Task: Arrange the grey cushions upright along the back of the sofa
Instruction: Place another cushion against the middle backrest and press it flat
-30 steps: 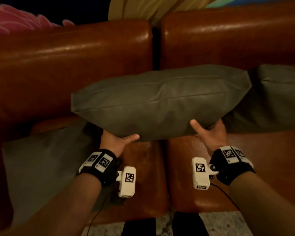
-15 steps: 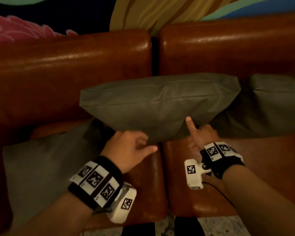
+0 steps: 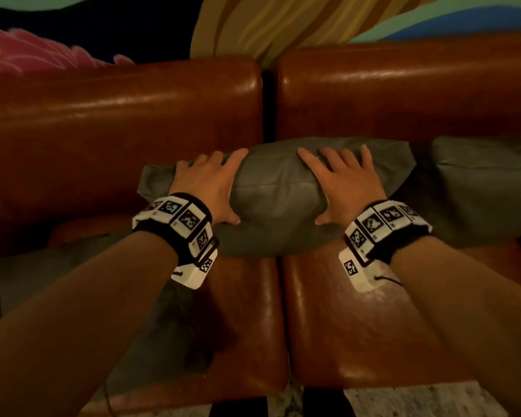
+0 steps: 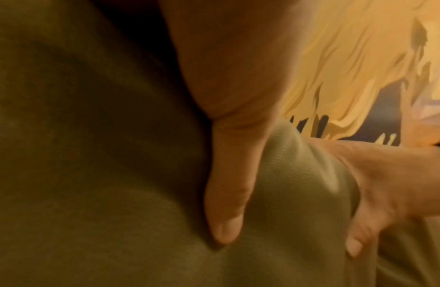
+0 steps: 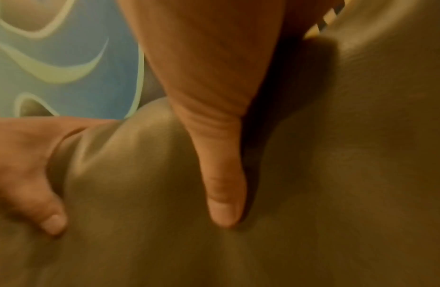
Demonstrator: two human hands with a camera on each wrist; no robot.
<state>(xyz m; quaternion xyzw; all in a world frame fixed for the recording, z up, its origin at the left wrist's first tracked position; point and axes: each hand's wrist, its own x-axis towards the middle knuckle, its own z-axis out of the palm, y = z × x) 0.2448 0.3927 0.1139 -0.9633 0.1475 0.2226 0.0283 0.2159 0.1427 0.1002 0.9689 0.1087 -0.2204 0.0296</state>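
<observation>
Middle grey cushion [image 3: 278,200] sits on the sofa seat [image 3: 358,311], straddling the gap btwn the two seat pads, its far edge against the backrest [image 3: 163,121]. Judging by how the fabric dents under the thumbs in both wrist views, it's soft & squashy, prob light w/ loose fill; matte cloth cover, not slippery, nothing fragile. It bulges up btwn the hands, so it won't hold shape alone. Best hold imo: both ends, palms wrapped over the top edge, thumbs on the near face, i.e. roughly as now; a one-hand grab at a corner would likely let it flop.

Left hand [image 3: 206,182] & right hand [image 3: 345,183]: both spread wide, fingers fairly straight over the top of the cushion, thumbs pressing into the front face. Pressing/squeezing it rather than a closed grip; neither holds anything else.

Second grey cushion [image 3: 478,188] leans at the back on the right, touching or overlapping the middle one's right end. Third grey cushion [image 3: 57,275] lies lower left on the seat, not upright as far as I can tell.

Vs 0.5 s ago: hands were under the cushion's lower edge, left drawn back w/ fingers curled, right w/ one finger up on the front. Now both are on top, pressing down. Cushion looks squashed shorter & fatter, and lower in the head view
</observation>
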